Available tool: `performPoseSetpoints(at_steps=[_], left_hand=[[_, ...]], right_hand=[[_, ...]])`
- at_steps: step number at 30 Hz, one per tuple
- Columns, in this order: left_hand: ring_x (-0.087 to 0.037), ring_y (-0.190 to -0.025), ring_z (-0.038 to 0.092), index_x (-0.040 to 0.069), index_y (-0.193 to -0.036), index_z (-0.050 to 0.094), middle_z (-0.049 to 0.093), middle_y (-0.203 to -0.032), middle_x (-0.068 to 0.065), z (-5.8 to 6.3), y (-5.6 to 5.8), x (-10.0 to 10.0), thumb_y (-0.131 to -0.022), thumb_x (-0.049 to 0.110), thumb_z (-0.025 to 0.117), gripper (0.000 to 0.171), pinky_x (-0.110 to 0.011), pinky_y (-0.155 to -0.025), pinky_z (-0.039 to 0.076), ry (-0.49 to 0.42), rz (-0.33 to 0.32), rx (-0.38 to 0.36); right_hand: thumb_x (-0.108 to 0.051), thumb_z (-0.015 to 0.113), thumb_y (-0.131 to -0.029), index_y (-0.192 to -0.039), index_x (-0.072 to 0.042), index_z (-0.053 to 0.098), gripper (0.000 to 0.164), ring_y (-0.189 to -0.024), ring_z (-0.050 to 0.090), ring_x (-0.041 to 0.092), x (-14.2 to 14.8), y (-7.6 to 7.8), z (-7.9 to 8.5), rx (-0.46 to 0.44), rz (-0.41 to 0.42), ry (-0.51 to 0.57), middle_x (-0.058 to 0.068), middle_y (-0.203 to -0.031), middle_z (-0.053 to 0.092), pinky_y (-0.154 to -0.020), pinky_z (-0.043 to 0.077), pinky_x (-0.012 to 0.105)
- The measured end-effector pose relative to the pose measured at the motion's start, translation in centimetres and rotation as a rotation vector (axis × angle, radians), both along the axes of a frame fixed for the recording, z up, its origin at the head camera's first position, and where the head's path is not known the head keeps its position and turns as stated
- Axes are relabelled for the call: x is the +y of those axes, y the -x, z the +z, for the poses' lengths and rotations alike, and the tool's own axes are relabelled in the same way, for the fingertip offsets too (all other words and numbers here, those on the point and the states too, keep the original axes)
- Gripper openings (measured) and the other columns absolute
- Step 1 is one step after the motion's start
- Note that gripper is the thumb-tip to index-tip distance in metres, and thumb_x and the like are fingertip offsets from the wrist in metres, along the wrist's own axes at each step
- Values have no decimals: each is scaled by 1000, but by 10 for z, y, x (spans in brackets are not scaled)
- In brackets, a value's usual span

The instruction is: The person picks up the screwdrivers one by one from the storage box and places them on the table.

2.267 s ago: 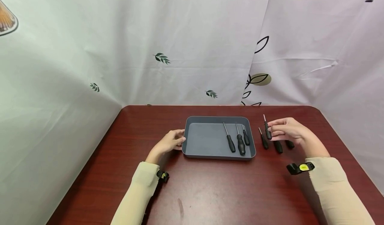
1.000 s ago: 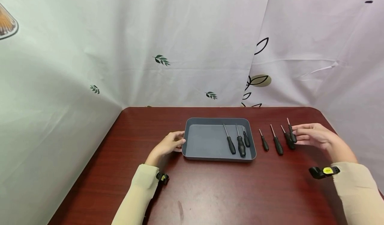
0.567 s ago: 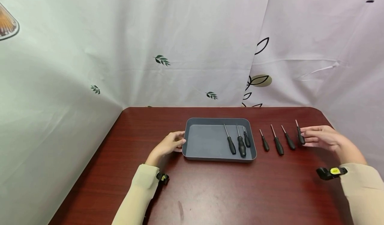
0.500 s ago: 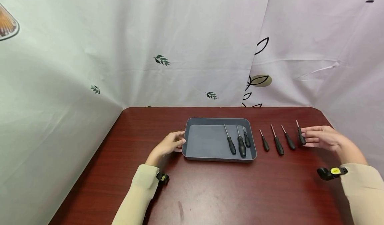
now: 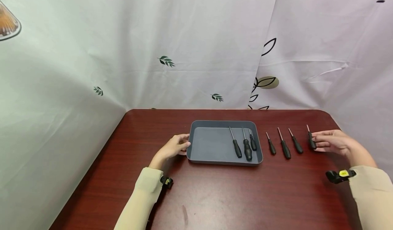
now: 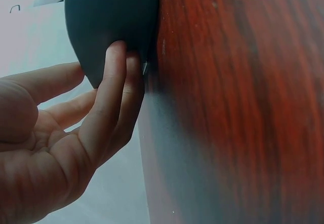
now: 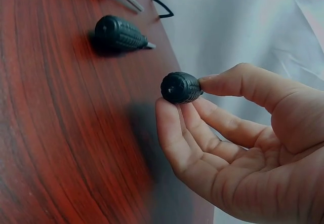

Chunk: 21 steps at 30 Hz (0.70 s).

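- Head view: the right hand (image 5: 333, 142) held a black driver (image 5: 312, 143) well to the right of the tray (image 5: 205, 141), with three loose drivers (image 5: 286, 150) lying on the table (image 5: 165, 121) between.
- Right wrist view: thumb and fingertips pinched the ribbed handle (image 7: 178, 87) from opposite sides; it appeared clear of the table, though by how much could not be told.
- The driver looked short and slim, so it was probably light enough for that fingertip pinch.
- It seemed stiff from end to end and unlikely to break in ordinary handling.
- The ribs probably gave good grip, which made the handle the place to take hold; the thin, bare shaft (image 5: 308, 128) would likely have been slicker.
- The left hand (image 5: 172, 146) gripped the tray's left end, thumb by the upper edge and fingers against the outer wall.
- The tray looked rigid, smooth and shallow, likely to slide if nudged, so that end wall made a sensible hold.
- Three more drivers (image 5: 247, 151) lay in the tray's right part, handles toward its near side, where they too seemed best grasped.
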<state>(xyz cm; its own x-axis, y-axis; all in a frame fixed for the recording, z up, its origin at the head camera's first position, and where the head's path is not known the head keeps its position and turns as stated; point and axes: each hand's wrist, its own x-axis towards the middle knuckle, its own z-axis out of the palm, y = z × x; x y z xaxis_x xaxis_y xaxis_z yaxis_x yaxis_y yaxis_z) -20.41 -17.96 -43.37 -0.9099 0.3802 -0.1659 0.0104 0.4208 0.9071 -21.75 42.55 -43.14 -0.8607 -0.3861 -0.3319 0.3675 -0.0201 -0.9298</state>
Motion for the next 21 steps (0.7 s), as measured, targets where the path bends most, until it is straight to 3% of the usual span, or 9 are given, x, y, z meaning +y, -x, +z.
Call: performPoseSetpoints(at_steps=[10, 15, 18, 21], left_hand=[[-39, -100, 66, -14, -149, 31, 55, -126, -34, 1, 2, 1, -103, 0, 52, 52, -41, -78, 61, -10, 2, -2], [-38, -98, 66, -13, -149, 32, 56, -125, -33, 2, 1, 2, -103, 0, 52, 51, -40, -78, 61, -9, 0, 0], [-39, -99, 66, -13, -149, 31, 55, -126, -34, 2, 1, 2, -103, 0, 52, 52, -40, -78, 61, -14, 3, -5], [-39, -101, 66, -13, -149, 31, 55, -127, -34, 3, 1, 2, -103, 1, 51, 52, -40, -79, 61, -15, 3, -9]], right_hand=[[0, 48, -103, -93, -22, 73, 35, -78, 67, 13, 0, 3, 2, 12, -35, -275, -5, -91, 67, -74, 61, 35], [0, 51, -101, -108, 7, 68, 20, -75, 65, 11, -5, 3, 7, 67, -22, -428, -7, -90, 66, -72, 61, 34], [0, 52, -100, -115, 25, 55, 30, -73, 64, 10, -10, 2, 10, 88, -23, -485, -8, -89, 65, -70, 61, 34], [-1, 51, -100, -120, 31, 43, 39, -71, 63, 9, -13, 2, 12, 94, -23, -529, -7, -86, 64, -69, 61, 34]])
